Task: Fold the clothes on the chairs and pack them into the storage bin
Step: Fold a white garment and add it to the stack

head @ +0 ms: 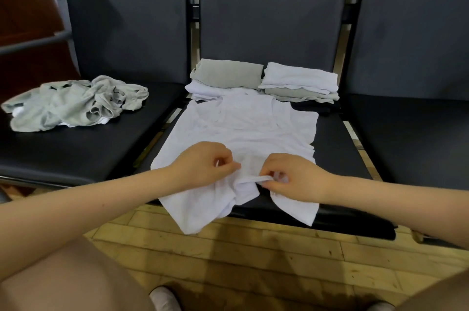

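Note:
A white T-shirt lies spread on the middle black chair seat, its lower edge hanging over the front. My left hand pinches the fabric near the hem. Beside it, my right hand pinches a bunched strip of the same hem. Behind the shirt sit two stacks of folded clothes: a grey-topped stack and a white-topped stack. No storage bin is in view.
A crumpled heap of grey and white clothes lies on the left chair seat. The right chair seat holds nothing. A brown wooden piece stands far left. Wooden floor runs below; my knees fill the bottom corners.

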The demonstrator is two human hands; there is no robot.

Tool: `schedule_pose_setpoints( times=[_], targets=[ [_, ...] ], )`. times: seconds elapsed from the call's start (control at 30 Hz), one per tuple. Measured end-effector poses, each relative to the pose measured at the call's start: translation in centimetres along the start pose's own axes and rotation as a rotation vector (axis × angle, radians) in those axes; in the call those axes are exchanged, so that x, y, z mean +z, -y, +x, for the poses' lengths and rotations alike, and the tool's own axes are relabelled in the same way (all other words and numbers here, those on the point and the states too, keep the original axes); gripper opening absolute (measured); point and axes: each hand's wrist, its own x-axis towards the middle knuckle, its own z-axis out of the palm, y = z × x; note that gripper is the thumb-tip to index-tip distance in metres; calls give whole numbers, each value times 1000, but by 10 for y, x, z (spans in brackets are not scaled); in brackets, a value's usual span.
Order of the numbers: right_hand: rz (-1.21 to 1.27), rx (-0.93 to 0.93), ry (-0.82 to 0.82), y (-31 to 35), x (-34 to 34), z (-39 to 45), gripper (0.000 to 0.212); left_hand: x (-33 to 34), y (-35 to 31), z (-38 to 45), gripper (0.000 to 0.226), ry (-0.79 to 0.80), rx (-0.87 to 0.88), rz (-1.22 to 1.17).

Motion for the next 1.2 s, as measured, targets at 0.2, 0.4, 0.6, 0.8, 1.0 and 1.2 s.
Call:
schedule_pose_setpoints(
  times=[0.2,0.4,0.6,0.8,1.0,1.2],
  targets=[
    [411,284,-12,-11,-23,-4,38,32,-23,-20,64,37,-2,226],
    [812,467,-226,-23,-30,-3,40,50,-25,-19,59,-52,119,339],
    [965,590,-426,-43,-33,9,31,55,-19,-19,35,-123,393,269],
    [502,535,-266,-51,-28,19,38,38,-20,-4,28,-1,140,-124],
    [387,504,-276,-55,-30,37,37,6,-3,18,16,-40,-577,-936],
    [3,305,-94,-47,-50,34,59,-40,24,-2,8,-121,-288,-5]
  ],
)
